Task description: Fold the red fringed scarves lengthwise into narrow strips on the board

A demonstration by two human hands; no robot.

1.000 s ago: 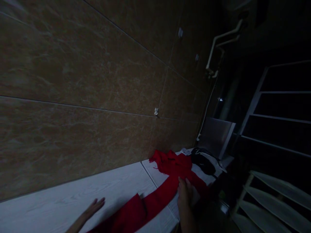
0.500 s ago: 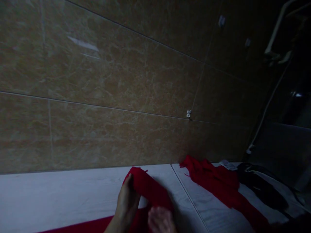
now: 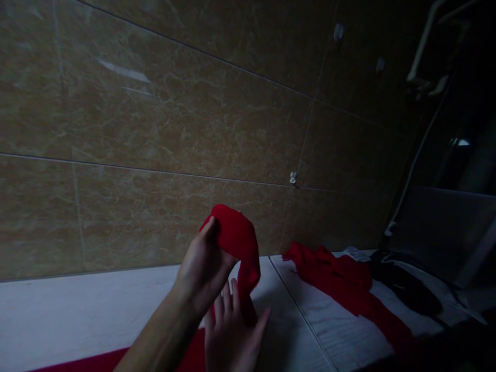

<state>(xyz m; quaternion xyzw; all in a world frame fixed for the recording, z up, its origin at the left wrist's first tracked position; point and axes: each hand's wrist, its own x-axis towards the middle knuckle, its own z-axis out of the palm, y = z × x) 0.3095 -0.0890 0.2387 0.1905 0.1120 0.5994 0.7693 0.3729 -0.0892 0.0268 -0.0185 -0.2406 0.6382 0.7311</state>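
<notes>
**Red scarf up off the worktop, one section in hand**

Here we go: a bunched section of the red scarf [image 3: 232, 232] is up in the air, clear of the white worktop [image 3: 96, 297]. The left hand [image 3: 203, 268] has it pinched, thumb on top and fingers tucked behind the fabric, while a narrow tail hangs down from the bunch. The right hand [image 3: 232, 336] is open beneath it, fingers spread and palm turned up towards the viewer, right beside that tail; whether they touch is hard to call. So far, only this section is gathered. A red strip [image 3: 194, 356] lies low along the near edge, and a rumpled red heap [image 3: 329, 274] sits flat farther along, next to a black cloth [image 3: 403, 284].
</notes>
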